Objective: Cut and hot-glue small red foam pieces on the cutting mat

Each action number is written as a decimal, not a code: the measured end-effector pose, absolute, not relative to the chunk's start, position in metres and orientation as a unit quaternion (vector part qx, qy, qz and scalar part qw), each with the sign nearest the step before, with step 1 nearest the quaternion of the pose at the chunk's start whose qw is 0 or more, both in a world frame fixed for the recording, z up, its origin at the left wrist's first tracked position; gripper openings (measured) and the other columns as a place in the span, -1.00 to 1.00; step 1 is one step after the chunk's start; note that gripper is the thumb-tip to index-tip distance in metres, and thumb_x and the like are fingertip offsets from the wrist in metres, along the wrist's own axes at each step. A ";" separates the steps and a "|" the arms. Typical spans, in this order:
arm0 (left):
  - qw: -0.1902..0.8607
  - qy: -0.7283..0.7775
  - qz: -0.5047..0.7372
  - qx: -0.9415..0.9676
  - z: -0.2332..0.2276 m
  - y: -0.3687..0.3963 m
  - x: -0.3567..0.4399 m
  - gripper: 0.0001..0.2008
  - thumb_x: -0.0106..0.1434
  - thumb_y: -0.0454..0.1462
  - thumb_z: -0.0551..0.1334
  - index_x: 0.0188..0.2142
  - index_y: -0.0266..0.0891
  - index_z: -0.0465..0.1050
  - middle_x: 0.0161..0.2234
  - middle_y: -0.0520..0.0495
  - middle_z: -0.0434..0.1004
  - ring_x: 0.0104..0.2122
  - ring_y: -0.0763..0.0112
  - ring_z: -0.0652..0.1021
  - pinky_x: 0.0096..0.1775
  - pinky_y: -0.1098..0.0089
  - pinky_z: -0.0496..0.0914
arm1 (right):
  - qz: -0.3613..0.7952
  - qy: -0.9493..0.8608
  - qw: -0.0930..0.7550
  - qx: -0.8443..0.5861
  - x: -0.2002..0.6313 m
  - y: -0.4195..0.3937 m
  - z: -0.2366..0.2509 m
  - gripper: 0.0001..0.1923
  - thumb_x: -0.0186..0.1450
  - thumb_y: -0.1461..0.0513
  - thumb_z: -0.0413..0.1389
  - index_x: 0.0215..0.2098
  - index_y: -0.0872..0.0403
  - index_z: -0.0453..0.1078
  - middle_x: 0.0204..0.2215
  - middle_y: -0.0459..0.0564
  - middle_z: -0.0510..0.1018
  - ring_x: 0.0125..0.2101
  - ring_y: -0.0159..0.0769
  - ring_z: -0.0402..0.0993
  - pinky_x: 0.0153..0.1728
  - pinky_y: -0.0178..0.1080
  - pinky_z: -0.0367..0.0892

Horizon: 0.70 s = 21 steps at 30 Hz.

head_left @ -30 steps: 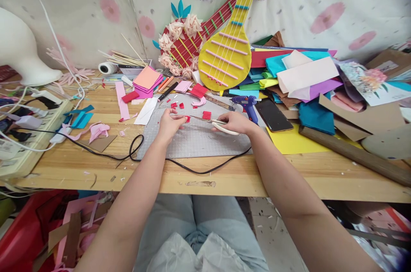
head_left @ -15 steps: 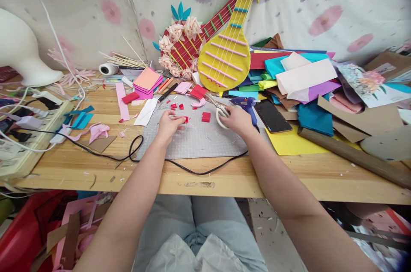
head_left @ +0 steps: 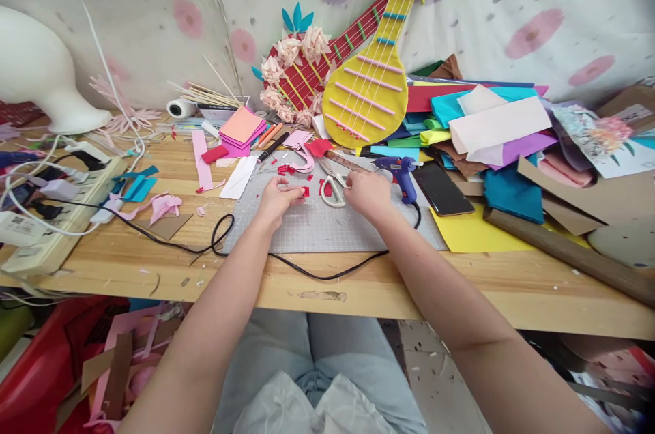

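Observation:
My left hand [head_left: 278, 200] pinches a small red paper piece [head_left: 306, 192] just above the grey cutting mat [head_left: 327, 229]. My right hand [head_left: 367, 192] rests on the mat to the right. Its fingertips are at the white handles of the scissors [head_left: 332, 190], which lie flat on the mat with the blades pointing away from me. No finger is through the handle loops. More small red scraps [head_left: 284, 169] lie on the far part of the mat, and a curved pink strip [head_left: 306, 161] is beside them.
Right of my right hand lie a blue glue gun [head_left: 402, 171] and a black phone [head_left: 441, 190]. A black cable [head_left: 307, 271] loops along the mat's near edge. Stacked coloured paper [head_left: 491, 125] fills the right; a yellow paper guitar [head_left: 366, 89] leans behind. A power strip [head_left: 61, 215] sits left.
My right hand carried the scissors from the mat's middle up and right, then set them down flat on the mat and came off the handles. My left hand kept the red piece.

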<state>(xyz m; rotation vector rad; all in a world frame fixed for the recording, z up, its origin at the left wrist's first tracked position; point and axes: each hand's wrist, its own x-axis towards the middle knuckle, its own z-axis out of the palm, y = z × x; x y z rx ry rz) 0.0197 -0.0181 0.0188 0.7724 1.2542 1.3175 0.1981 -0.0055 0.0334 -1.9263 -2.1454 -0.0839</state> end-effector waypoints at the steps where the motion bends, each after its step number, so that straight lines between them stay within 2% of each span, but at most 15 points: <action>1: 0.550 0.531 0.556 0.325 0.019 -0.018 0.020 -0.57 -0.16 -0.48 0.30 -0.38 -0.22 0.08 -0.53 0.01 0.49 -0.51 0.42 0.54 -0.36 0.33 0.44 | -0.023 -0.738 0.133 -0.661 0.199 -0.004 0.033 -0.83 0.15 0.28 0.01 -0.37 0.13 0.43 -0.30 0.15 0.53 -0.22 -0.11 0.40 -0.27 -0.18 0.17; 3: 0.553 0.528 0.554 0.328 0.018 -0.018 0.021 -0.56 -0.16 -0.46 0.31 -0.37 -0.21 0.08 -0.52 0.01 0.50 -0.50 0.41 0.54 -0.34 0.31 0.44 | -0.001 -0.753 0.184 -0.632 0.200 -0.004 0.033 -0.83 0.17 0.26 0.00 -0.38 0.12 0.43 -0.32 0.11 0.53 -0.22 -0.16 0.39 -0.27 -0.22 0.17; 5: 0.557 0.520 0.552 0.338 0.016 -0.018 0.021 -0.56 -0.17 -0.45 0.33 -0.37 -0.22 0.09 -0.51 0.00 0.50 -0.49 0.40 0.54 -0.34 0.29 0.44 | 0.069 -0.774 0.241 -0.581 0.195 -0.005 0.034 -0.80 0.21 0.18 -0.01 -0.39 0.10 0.41 -0.36 0.04 0.53 -0.29 -0.25 0.38 -0.32 -0.28 0.17; 9: 0.570 0.501 0.547 0.353 0.014 -0.019 0.022 -0.54 -0.20 -0.43 0.36 -0.37 -0.22 0.11 -0.53 0.01 0.50 -0.51 0.43 0.53 -0.35 0.32 0.44 | 0.237 -0.784 0.246 -0.518 0.174 -0.006 0.038 -0.68 0.22 0.03 -0.04 -0.43 0.09 0.38 -0.50 -0.07 0.49 -0.50 -0.41 0.31 -0.49 -0.35 0.09; 16: 0.568 0.504 0.542 0.360 0.016 -0.019 0.020 -0.54 -0.23 -0.39 0.40 -0.37 -0.26 0.19 -0.55 0.01 0.50 -0.54 0.46 0.52 -0.35 0.31 0.45 | 0.214 -0.785 0.228 -0.535 0.156 -0.002 0.037 -0.80 0.17 0.15 0.00 -0.50 0.09 0.34 -0.56 -0.11 0.45 -0.53 -0.43 0.25 -0.52 -0.36 0.03; 21: 0.568 0.508 0.537 0.363 0.018 -0.020 0.020 -0.57 -0.19 -0.41 0.38 -0.37 -0.25 0.19 -0.54 0.00 0.51 -0.51 0.44 0.53 -0.34 0.31 0.46 | 0.247 -0.768 0.253 -0.534 0.160 0.003 0.031 -0.82 0.16 0.19 -0.02 -0.51 0.09 0.32 -0.57 -0.12 0.43 -0.53 -0.43 0.25 -0.50 -0.37 0.05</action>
